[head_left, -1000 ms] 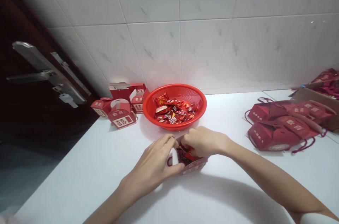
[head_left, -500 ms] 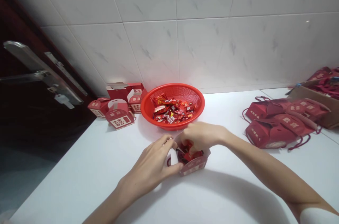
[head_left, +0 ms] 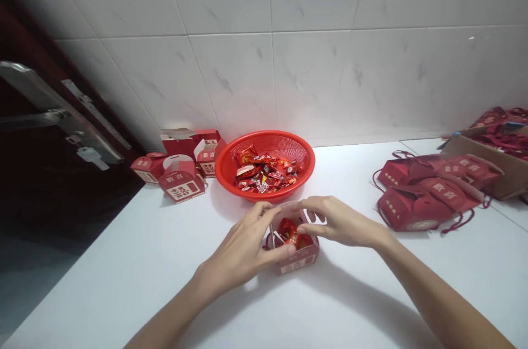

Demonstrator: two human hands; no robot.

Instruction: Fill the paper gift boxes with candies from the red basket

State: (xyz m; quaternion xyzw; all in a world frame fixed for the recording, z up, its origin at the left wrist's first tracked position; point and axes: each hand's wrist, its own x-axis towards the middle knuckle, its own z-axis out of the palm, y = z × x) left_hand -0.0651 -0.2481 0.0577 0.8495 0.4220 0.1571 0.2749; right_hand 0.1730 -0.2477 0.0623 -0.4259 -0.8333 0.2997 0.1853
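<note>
the small red box (head_left: 299, 265) sits upright on the white table (head_left: 136, 283), just in front of the red basket (head_left: 220, 173), its top open; red wrapped sweets (head_left: 289, 226) show inside. left hand (head_left: 241, 241): thumb and fingers spread, set about the box's left side, thumb toward the front panel, fingertips toward the rear; cannot tell whether they press on the card. right hand (head_left: 340, 221): fingers curled and parted from the thumb, at the box's right side, thumb over the opening; contact unclear from here. basket holds more wrapped sweets (head_left: 268, 173). left of basket, near the wall: a cluster of printed red boxes (head_left: 181, 181). to the right, well apart from the hands: dark red corded boxes (head_left: 431, 200), beside a brown carton (head_left: 480, 164).
</note>
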